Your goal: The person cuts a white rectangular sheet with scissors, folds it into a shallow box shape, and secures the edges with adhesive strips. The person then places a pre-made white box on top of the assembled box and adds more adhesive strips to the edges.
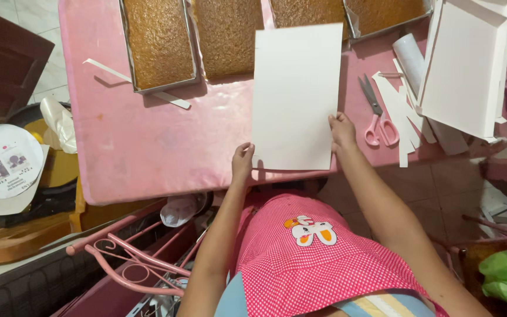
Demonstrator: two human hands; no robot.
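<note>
A white card (294,94) lies upright on the pink table (148,141), its near edge at the table's front. The left hand (242,161) pinches its lower left corner, fingers closed on it; the right hand (342,130) grips its right edge likewise. Beyond it sit trays of brown cake (159,41). To the right lie pink-handled scissors (377,114), paper strips (403,117) and a white box (462,70).

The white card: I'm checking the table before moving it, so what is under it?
The white card, held by the left hand and right hand, covers the pink table and the edges of two cake trays. Anything else beneath is hidden.
</note>
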